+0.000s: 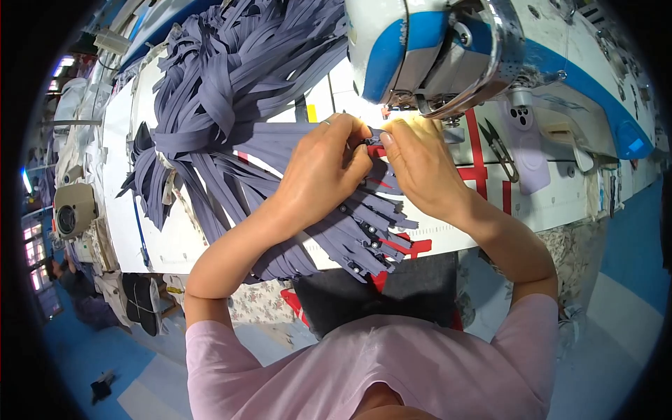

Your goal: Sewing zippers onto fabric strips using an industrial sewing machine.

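Both hands meet in front of the needle area of a white and blue sewing machine point(381, 52). My left hand point(318, 168) pinches the end of a grey-purple zipper point(280, 133) between thumb and fingers. Close beside it, my right hand point(423, 164) is closed on the same zipper end, its fingertips under the machine's light. The fingers partly hide the piece between them. Below my left wrist, several loose zipper ends point(360, 234) with dark sliders fan out toward the table's front edge. A large tied bundle of zippers point(210, 98) lies to the left.
Thread snips point(498, 150) and a lilac phone point(528, 150) lie right of my right hand. Red tape point(476, 143) marks the white table point(175, 245). A thin blue stick-like tool point(142, 234) rests at the left. A beige fan-like device point(70, 213) stands beyond the table's left edge.
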`<state>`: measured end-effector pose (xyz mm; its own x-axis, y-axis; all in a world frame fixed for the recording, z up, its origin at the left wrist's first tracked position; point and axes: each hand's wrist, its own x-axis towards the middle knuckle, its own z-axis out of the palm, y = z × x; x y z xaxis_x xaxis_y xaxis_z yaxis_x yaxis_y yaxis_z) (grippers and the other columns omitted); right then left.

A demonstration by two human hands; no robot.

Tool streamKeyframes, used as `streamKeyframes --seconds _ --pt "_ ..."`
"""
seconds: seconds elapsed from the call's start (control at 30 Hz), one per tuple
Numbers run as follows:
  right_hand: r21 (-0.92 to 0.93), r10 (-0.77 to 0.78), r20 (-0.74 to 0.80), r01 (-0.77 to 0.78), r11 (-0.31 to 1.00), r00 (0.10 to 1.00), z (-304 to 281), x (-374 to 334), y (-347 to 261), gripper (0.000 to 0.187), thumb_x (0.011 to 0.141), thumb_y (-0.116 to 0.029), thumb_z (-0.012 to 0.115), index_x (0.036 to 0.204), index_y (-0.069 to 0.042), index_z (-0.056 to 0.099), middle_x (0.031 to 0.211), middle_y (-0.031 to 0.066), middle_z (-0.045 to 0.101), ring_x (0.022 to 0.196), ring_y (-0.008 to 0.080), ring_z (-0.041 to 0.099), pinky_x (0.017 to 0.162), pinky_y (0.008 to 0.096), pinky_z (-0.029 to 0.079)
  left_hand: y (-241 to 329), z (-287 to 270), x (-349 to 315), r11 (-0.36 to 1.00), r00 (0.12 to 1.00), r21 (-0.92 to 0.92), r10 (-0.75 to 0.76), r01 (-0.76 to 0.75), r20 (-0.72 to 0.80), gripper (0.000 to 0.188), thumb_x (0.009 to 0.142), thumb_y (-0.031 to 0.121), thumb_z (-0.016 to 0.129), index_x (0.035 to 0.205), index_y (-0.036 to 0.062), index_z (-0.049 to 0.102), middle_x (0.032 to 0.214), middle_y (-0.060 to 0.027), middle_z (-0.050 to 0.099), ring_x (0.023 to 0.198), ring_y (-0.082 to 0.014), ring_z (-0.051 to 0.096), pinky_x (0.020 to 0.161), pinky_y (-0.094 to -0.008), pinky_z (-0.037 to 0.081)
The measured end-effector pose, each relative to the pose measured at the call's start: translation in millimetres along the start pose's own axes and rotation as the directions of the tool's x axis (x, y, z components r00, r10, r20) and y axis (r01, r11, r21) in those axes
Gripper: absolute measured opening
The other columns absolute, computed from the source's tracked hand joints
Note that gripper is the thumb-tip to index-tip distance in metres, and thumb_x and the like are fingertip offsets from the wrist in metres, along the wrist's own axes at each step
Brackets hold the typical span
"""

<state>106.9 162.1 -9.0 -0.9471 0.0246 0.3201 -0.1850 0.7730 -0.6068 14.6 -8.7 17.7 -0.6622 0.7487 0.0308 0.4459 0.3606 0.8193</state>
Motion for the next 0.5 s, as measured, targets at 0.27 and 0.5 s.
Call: streamKeyframes --seconds 0.27,0.5 --pt "0.198 0.025 0.053 -0.035 0.98 0.998 -7.6 -0.5 -6.1 0.018 0.102 -0.02 0.054 0.099 -0.002 0.054 0.066 0.0195 0.062 0.065 0.0438 0.063 0.058 0.0521 0.045 -4.0 4.6 -2.2 0.995 0.997 0.084 0.056 -0.052 -0.05 0.023 0.09 0.013 0.071 0.099 -0.0016 0.056 0.083 -0.0179 0.063 0.075 -0.0356 0.064 0.066 -0.0416 0.05" --pt "0.05 0.091 0.085 -0.096 0.994 0.992 -0.5 -2.6 1.5 0.015 0.101 -0.018 0.055 0.106 -0.004 0.06 0.092 0.015 0.059 0.09 0.0342 0.053 0.083 0.0425 0.039 -5.7 2.2 -1.6 0.999 0.999 0.023 0.037 -0.036 -0.037 0.018 0.091 0.01 0.071 0.1 0.0006 0.058 0.085 -0.0163 0.063 0.074 -0.0331 0.062 0.066 -0.0408 0.05"
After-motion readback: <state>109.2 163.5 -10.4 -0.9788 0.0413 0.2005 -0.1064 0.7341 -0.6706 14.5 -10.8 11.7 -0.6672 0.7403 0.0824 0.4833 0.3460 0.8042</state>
